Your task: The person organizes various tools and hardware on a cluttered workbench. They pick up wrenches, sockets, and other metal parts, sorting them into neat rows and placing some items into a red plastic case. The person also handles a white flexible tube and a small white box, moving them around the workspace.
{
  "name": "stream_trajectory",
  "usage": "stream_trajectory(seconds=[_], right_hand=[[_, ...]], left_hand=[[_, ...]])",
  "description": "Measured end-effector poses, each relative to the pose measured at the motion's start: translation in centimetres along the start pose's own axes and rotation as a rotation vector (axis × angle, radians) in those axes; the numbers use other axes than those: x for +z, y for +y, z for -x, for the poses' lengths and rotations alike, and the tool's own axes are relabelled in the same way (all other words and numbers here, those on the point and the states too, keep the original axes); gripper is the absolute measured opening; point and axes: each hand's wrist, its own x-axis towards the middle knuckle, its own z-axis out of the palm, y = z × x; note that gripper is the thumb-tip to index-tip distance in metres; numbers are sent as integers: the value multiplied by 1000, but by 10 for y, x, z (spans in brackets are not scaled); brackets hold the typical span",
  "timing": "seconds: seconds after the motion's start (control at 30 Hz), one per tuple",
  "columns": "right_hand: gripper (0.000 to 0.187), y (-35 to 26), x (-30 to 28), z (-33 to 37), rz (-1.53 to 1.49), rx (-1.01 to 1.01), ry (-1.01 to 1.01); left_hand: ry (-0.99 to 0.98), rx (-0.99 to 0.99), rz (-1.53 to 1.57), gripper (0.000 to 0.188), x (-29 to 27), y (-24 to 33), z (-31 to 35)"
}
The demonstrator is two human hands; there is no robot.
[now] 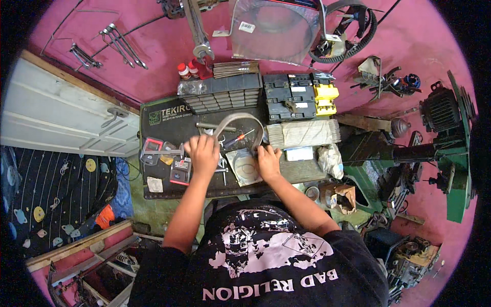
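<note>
Both my hands are over the dark work mat (169, 132) on the bench. A grey band, looking like a drive belt (239, 116), arches up between them. My left hand (203, 153) has its fingers curled at the band's left end. At the right end my right hand (268, 162) closes its fingers on the band. Under my right hand lies a clear plastic packet (244, 168) with a ring shape inside. A screwdriver (239, 137) with an orange and blue handle lies within the arch. To the left of my left hand are a silver caliper-like tool (169, 152) and a red-and-black case (180, 170).
A grey drawer organiser (222, 96) stands at the back, beside stacked black and yellow boxes (291, 97). Right of the hands are a stack of papers (302, 134) and a crumpled bag (331, 161). A green machine (452, 163) stands far right; a white door (66, 112) is left.
</note>
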Motion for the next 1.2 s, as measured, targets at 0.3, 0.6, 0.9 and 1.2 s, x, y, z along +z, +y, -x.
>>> stream_trajectory(seconds=[0.3, 0.6, 0.9, 1.2], right_hand=[[30, 2, -48, -10, -191, -109, 446], [29, 53, -276, -80, 128, 55, 1015], [26, 118, -357, -184, 185, -2, 948], [32, 118, -315, -188, 238, 29, 867]], left_hand=[[258, -40, -69, 20, -74, 30, 11], [645, 105, -32, 16, -152, 108, -178], [525, 8, -5, 15, -91, 111, -313], [404, -178, 66, 16, -59, 102, -281]])
